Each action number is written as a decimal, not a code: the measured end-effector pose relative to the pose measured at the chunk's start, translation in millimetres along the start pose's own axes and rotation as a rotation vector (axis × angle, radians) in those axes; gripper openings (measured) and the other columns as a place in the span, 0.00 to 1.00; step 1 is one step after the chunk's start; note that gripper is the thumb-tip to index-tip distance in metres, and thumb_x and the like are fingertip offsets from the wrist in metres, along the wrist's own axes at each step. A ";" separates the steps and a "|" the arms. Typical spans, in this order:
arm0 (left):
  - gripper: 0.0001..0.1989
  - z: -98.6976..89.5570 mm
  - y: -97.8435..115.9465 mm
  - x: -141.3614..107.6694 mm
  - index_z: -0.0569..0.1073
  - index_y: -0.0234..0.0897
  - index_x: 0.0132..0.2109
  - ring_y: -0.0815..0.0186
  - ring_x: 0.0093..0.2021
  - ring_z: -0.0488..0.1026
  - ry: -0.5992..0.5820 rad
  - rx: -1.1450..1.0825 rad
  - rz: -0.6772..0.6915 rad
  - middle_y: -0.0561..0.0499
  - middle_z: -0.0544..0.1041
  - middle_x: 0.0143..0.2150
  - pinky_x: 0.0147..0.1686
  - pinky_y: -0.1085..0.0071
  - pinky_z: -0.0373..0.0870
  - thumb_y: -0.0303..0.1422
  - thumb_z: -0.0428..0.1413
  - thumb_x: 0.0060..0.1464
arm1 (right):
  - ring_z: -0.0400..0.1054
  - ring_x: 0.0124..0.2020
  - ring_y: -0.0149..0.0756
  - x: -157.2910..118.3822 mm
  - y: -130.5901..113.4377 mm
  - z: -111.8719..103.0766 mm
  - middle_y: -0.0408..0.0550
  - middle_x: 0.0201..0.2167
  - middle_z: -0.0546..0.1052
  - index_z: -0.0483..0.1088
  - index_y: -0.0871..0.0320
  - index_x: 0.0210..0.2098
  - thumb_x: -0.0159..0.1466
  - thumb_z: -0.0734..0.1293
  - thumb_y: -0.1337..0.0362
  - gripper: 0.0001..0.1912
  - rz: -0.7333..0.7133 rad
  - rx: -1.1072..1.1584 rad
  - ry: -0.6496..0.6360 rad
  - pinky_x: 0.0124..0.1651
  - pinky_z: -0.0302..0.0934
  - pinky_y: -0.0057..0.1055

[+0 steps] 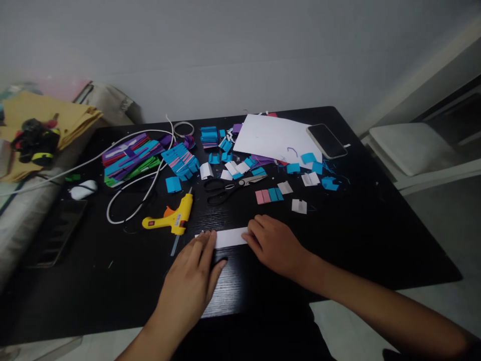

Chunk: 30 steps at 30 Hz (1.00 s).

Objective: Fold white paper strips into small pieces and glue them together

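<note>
A white paper strip [230,237] lies on the black table between my two hands. My left hand [192,268] rests flat over its left end, fingers stretched out and thumb apart. At the right end, the fingers of my right hand [272,243] are curled and closed on the paper. Just beyond my left hand lies a yellow glue gun [184,210] with a glue stick poking out of its back. Black-handled scissors [229,186] are farther off, near a pink and blue folded strip [269,195]. The strip's ends are covered by my fingers.
Folded blue and white paper pieces [225,156] are scattered at the back, beside a white sheet [270,138] and a phone [326,141]. A bundle of coloured strips [131,158] and a looping white cable [124,219] lie left. A second phone [57,233] is near the left edge.
</note>
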<state>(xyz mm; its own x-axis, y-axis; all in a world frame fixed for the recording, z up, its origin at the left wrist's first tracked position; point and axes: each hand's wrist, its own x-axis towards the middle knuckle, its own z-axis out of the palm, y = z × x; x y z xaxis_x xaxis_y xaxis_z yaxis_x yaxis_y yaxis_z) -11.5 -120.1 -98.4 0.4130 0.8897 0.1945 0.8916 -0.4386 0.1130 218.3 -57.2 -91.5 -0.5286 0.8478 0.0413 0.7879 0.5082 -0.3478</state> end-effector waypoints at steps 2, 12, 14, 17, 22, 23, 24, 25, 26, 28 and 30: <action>0.27 -1.0 -5.6 -4.8 0.63 0.29 0.69 0.48 0.59 0.75 0.004 0.006 -0.006 0.34 0.75 0.60 0.56 0.50 0.77 0.42 0.49 0.71 | 0.69 0.35 0.39 0.3 0.8 -0.3 0.48 0.34 0.75 0.70 0.60 0.33 0.73 0.65 0.66 0.10 0.004 0.008 -0.011 0.39 0.60 0.35; 0.26 6.2 -8.7 -6.9 0.67 0.28 0.67 0.46 0.57 0.75 0.049 -0.012 -0.023 0.32 0.74 0.58 0.54 0.49 0.78 0.41 0.51 0.70 | 0.72 0.35 0.42 12.5 -18.3 -6.3 0.52 0.34 0.78 0.71 0.60 0.35 0.70 0.64 0.68 0.06 0.093 -0.048 -0.093 0.36 0.59 0.35; 0.25 7.4 -8.8 -7.0 0.67 0.29 0.66 0.45 0.57 0.75 0.062 -0.018 -0.022 0.33 0.75 0.58 0.54 0.48 0.79 0.40 0.51 0.70 | 0.74 0.35 0.42 20.6 -28.4 -4.2 0.53 0.33 0.79 0.72 0.61 0.36 0.71 0.62 0.67 0.08 0.052 -0.050 -0.099 0.35 0.59 0.35; 0.25 8.4 -9.1 -7.8 0.66 0.30 0.67 0.45 0.57 0.75 0.070 -0.023 -0.020 0.33 0.75 0.58 0.54 0.48 0.79 0.40 0.51 0.70 | 0.74 0.34 0.42 33.0 -39.5 -0.7 0.52 0.33 0.80 0.72 0.60 0.36 0.73 0.60 0.67 0.11 -0.017 -0.039 -0.100 0.34 0.57 0.35; 0.23 9.7 -8.7 -8.7 0.69 0.29 0.64 0.44 0.56 0.75 0.083 -0.031 -0.019 0.32 0.74 0.58 0.54 0.46 0.79 0.39 0.52 0.69 | 0.72 0.35 0.40 42.4 -44.1 -1.4 0.50 0.32 0.78 0.71 0.59 0.34 0.71 0.61 0.67 0.10 -0.057 -0.015 -0.059 0.35 0.57 0.35; 0.22 9.9 -8.5 -8.6 0.69 0.29 0.63 0.44 0.56 0.75 0.085 -0.031 -0.021 0.32 0.74 0.58 0.54 0.46 0.79 0.39 0.52 0.69 | 0.72 0.35 0.40 42.3 -44.5 -2.5 0.49 0.31 0.78 0.70 0.58 0.34 0.71 0.61 0.67 0.10 -0.072 0.000 -0.040 0.35 0.58 0.35; 0.22 10.0 -8.2 -8.6 0.69 0.29 0.63 0.44 0.57 0.75 0.087 -0.032 -0.023 0.32 0.74 0.58 0.54 0.46 0.79 0.38 0.52 0.69 | 0.71 0.34 0.39 41.8 -45.0 -3.6 0.49 0.31 0.77 0.70 0.58 0.33 0.71 0.60 0.67 0.10 -0.091 0.025 -0.006 0.35 0.58 0.35; 0.22 10.1 -7.9 -8.4 0.69 0.29 0.63 0.44 0.57 0.75 0.088 -0.033 -0.026 0.32 0.74 0.58 0.54 0.45 0.78 0.38 0.52 0.69 | 0.69 0.33 0.38 41.0 -45.9 -4.8 0.48 0.30 0.76 0.69 0.58 0.32 0.71 0.60 0.67 0.11 -0.111 0.060 0.045 0.36 0.58 0.35; 0.22 10.1 -7.6 -8.4 0.69 0.29 0.63 0.43 0.57 0.75 0.089 -0.036 -0.029 0.32 0.74 0.58 0.54 0.45 0.78 0.38 0.52 0.69 | 0.68 0.33 0.38 40.2 -47.1 -5.8 0.48 0.30 0.75 0.69 0.59 0.32 0.71 0.60 0.67 0.11 -0.132 0.102 0.111 0.36 0.58 0.34; 0.21 10.1 -7.2 -8.3 0.69 0.28 0.63 0.43 0.57 0.74 0.085 -0.050 -0.029 0.31 0.74 0.58 0.54 0.45 0.78 0.37 0.51 0.70 | 0.66 0.33 0.37 38.7 -49.5 -6.5 0.49 0.31 0.75 0.69 0.60 0.33 0.72 0.59 0.67 0.12 -0.181 0.187 0.242 0.38 0.59 0.34; 0.20 10.4 -7.0 -8.6 0.71 0.28 0.61 0.44 0.57 0.75 0.082 -0.065 -0.027 0.31 0.74 0.58 0.54 0.45 0.78 0.37 0.50 0.70 | 0.66 0.34 0.38 37.6 -50.5 -4.1 0.50 0.32 0.75 0.70 0.61 0.34 0.73 0.59 0.66 0.12 -0.240 0.223 0.283 0.39 0.60 0.34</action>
<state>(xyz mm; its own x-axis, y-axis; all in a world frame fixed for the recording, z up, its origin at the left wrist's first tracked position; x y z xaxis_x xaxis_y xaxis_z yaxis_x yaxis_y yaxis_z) -19.4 -123.3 -110.9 0.3704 0.8891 0.2689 0.8870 -0.4245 0.1819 159.9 -50.4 -68.6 -0.5569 0.7335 0.3897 0.5495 0.6772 -0.4894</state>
